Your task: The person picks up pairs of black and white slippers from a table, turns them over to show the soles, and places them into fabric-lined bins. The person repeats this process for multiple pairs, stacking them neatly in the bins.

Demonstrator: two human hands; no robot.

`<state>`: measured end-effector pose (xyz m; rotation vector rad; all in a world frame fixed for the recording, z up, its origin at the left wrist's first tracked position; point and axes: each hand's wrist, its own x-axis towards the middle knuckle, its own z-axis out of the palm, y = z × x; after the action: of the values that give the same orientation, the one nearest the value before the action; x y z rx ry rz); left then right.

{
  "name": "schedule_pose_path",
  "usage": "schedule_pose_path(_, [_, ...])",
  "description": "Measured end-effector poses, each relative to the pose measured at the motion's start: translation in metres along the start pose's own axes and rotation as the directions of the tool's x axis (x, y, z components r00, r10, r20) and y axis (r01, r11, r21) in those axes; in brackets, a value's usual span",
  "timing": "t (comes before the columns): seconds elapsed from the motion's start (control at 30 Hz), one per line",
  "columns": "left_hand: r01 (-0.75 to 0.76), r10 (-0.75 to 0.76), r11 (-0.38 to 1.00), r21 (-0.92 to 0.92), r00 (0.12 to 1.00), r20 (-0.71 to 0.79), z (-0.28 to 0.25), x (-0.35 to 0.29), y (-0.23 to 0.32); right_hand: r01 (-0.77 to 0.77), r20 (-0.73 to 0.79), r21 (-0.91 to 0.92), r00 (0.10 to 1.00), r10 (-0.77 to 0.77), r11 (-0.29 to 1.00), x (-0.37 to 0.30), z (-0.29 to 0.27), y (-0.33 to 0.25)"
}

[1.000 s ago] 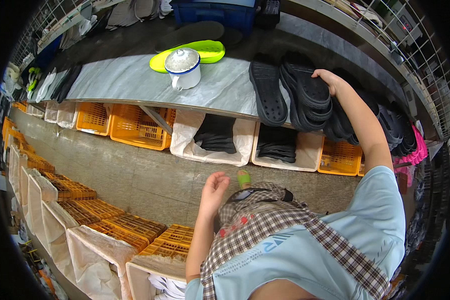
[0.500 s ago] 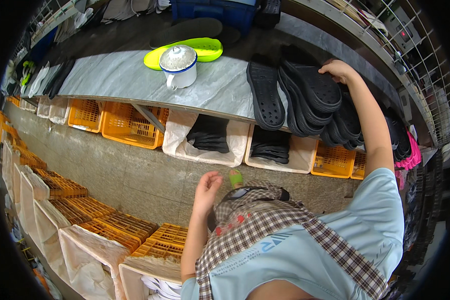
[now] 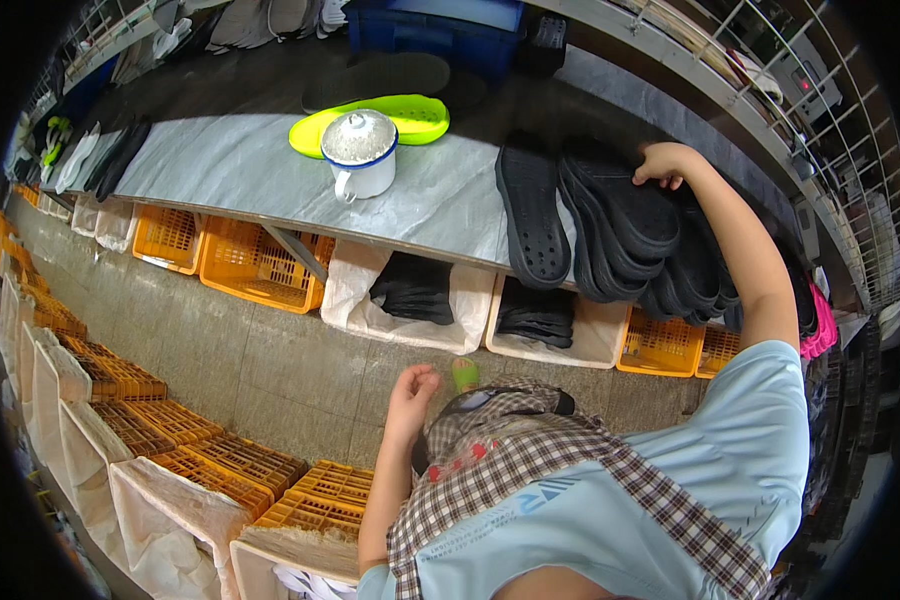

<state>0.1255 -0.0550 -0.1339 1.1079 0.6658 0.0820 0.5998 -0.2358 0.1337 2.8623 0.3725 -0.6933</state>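
Observation:
On the right part of the grey bench lie several black shoe soles with round holes, one upper sole [image 3: 628,205] resting on a stack. My right hand [image 3: 667,165] is at the upper right edge of that sole, fingers curled around it; the fingertips are partly hidden. To the left of this stack a single black sole [image 3: 533,215] lies apart. My left hand [image 3: 410,400] hangs in front of my checked apron [image 3: 510,470], loosely bent and holding nothing.
A white lidded mug [image 3: 362,155] stands on the bench [image 3: 240,170] against a lime-green sole [image 3: 430,118]. Behind is a blue crate [image 3: 435,30]. Under the bench stand orange crates [image 3: 255,262] and lined bins of black soles [image 3: 410,290]. More crates [image 3: 235,465] line the left.
My right hand's fingers have curled in more at the upper sole's edge. My left hand's fingers are bent a little more. The whole view has shifted slightly, the bench appearing lower.

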Motion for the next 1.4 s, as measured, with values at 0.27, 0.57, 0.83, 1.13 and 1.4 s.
schedule_pose_path(0.27, [-0.01, 0.0, 0.997, -0.083, 0.992, -0.125, 0.002, 0.02, 0.01, 0.234, -0.168, 0.185, 0.965, -0.204, 0.955, 0.141, -0.074, -0.084])
schedule_pose_path(0.57, [0.09, -0.203, 0.966, -0.242, 0.844, -0.496, 0.004, -0.008, 0.009, 0.169, -0.199, 0.962, 0.971, 0.13, 0.213, 0.405, -0.008, -0.107])
schedule_pose_path(0.83, [0.104, -0.285, 0.94, -0.324, 0.761, -0.583, 0.001, -0.021, 0.009, 0.16, -0.092, 0.901, 0.978, 0.185, -0.402, 0.457, 0.003, -0.096])
schedule_pose_path(1.13, [0.076, -0.128, 0.987, -0.14, 0.9, -0.416, -0.033, -0.004, 0.01, 0.048, -0.096, 0.857, 0.993, -0.067, -0.512, 0.316, -0.062, -0.032])
schedule_pose_path(1.4, [-0.101, 0.099, 0.995, -0.012, 0.991, -0.095, -0.063, -0.003, 0.031, -0.133, 0.008, 0.888, 0.962, -0.274, -0.44, -0.07, -0.003, -0.031])
